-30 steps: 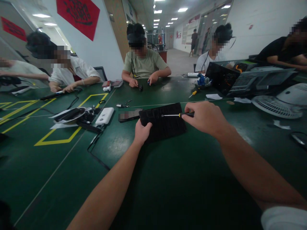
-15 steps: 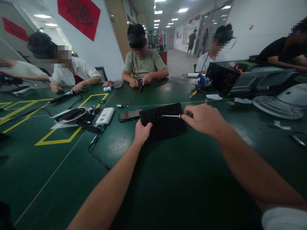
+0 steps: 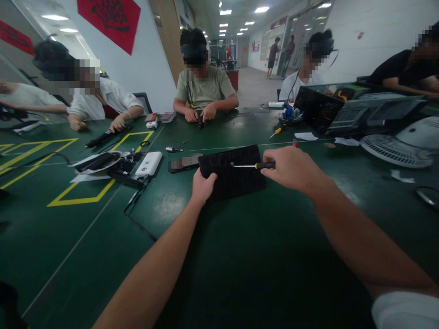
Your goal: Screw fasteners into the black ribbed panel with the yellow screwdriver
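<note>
One screwdriver (image 3: 259, 166) juts leftward from the right grip (image 3: 292, 167).

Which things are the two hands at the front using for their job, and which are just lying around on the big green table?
Being used:
black panel, held by the left hand
screwdriver, in the right hand

Seemingly just lying about:
white fan
yellow-handled tool
paper scrap
</note>
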The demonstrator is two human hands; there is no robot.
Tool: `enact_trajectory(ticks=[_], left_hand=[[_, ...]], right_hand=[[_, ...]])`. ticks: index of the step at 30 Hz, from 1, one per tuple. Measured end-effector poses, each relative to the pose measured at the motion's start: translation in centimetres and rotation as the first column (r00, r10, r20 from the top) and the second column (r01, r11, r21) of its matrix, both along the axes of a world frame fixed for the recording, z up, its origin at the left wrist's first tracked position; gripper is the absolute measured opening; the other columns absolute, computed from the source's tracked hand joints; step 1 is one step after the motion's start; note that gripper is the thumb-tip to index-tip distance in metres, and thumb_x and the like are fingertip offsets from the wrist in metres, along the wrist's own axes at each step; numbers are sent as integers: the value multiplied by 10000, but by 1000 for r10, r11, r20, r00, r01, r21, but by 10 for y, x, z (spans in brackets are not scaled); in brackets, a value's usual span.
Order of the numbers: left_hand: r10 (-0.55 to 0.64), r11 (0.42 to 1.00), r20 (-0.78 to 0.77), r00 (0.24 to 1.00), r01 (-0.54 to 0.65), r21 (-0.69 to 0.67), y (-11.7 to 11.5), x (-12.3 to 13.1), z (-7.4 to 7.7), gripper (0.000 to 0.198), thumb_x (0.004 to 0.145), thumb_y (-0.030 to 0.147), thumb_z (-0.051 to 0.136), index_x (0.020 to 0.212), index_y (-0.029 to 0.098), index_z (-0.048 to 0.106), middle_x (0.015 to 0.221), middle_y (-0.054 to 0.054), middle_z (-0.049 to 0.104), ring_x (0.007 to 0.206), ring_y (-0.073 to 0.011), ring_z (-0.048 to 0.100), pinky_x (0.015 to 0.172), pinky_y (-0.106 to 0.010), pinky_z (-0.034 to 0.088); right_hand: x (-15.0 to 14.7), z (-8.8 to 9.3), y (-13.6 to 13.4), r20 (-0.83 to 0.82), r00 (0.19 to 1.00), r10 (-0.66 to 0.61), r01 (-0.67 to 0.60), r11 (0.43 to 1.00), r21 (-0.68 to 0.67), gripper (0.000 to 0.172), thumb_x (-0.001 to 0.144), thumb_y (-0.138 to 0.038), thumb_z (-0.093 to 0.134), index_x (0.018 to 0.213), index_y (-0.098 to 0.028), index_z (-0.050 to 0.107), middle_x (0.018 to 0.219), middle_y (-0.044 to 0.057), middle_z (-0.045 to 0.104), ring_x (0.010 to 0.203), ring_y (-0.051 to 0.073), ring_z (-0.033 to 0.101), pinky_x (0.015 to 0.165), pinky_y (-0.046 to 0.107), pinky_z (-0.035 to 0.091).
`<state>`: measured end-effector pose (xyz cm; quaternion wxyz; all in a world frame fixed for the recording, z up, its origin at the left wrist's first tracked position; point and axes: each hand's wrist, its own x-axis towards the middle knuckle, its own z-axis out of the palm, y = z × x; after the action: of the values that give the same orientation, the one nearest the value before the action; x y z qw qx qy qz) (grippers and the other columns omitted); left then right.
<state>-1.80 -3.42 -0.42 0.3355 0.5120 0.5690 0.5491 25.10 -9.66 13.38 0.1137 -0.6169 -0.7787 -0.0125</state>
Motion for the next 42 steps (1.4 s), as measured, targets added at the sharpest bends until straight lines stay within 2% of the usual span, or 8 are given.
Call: enact_trajectory(ticks=[8,16,31,42], left_hand=[[-5,1000,2,1000,5,-3,0,1,0,260,697,245,732,949,183,709,920,-60,760,876,-256,717,865,-412,604],[8,1000,-3,1000,-8,8,0,2,2,276,684,232,723,954,176,721,912,-55,764,886,-251,718,866,-399,604],[-4,1000,-7,1000,4,8,-1,2,1,238,699,237,727,930,183,710,905,-62,755,857,-253,712,836,-406,602],[-12,1000,-4,1000,12,7,1,1,-1,264,694,255,724,947,182,704,907,-58,747,859,-250,701,841,-403,588]], right_hand=[[4,8,-1,18,997,-69,68,997,47,242,917,-443,672,968,-242,797,880,95,768,843,297,682,657,375,373],[0,4,0,17,998,-59,59,998,34,346,948,-491,624,1042,-245,849,909,115,790,839,304,695,671,386,417],[-1,5,-1,-14,998,-64,64,997,53,296,926,-466,665,991,-246,854,879,106,781,817,289,688,670,380,435],[-4,5,-2,48,996,-71,70,997,16,373,968,-486,607,1021,-223,866,915,128,791,853,307,700,696,392,452]])
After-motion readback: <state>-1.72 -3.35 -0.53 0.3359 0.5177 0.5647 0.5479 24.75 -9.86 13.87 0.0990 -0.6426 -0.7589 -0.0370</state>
